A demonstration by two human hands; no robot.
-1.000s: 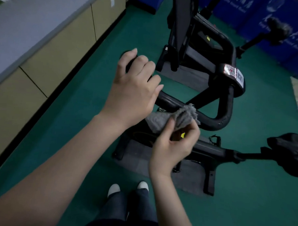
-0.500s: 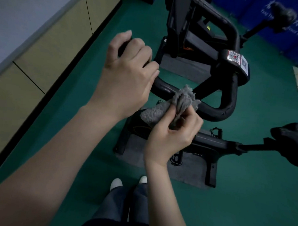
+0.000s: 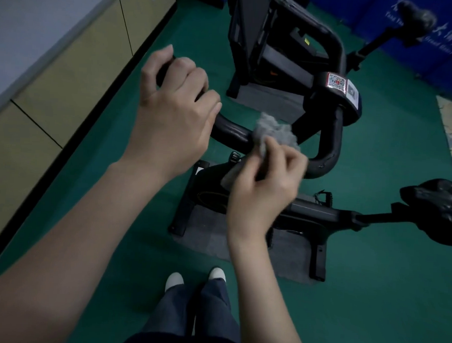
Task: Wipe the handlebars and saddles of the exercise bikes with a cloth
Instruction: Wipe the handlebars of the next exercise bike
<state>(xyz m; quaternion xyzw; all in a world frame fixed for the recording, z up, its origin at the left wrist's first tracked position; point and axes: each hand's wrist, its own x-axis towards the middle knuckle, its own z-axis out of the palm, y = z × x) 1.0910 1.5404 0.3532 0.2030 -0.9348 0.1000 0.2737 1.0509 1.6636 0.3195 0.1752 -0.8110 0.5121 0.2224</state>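
Grey cloth (image 3: 273, 133), centre of frame: bunched on the near bike's handlebar (image 3: 231, 132), now riding higher over the bar's top than half a second ago. The wipe is judged under way, with the saddle (image 3: 435, 206) at the right edge yet to come. The right hand (image 3: 266, 183), motion-blurred, pinches the cloth in curled fingers; the left hand (image 3: 170, 112) curls round the bar's left end.

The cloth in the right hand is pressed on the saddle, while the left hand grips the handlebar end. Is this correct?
Not quite. The head view shows the right hand holding the cloth against the handlebar, not the saddle, which stands untouched at the right. The left hand does grip the handlebar end.
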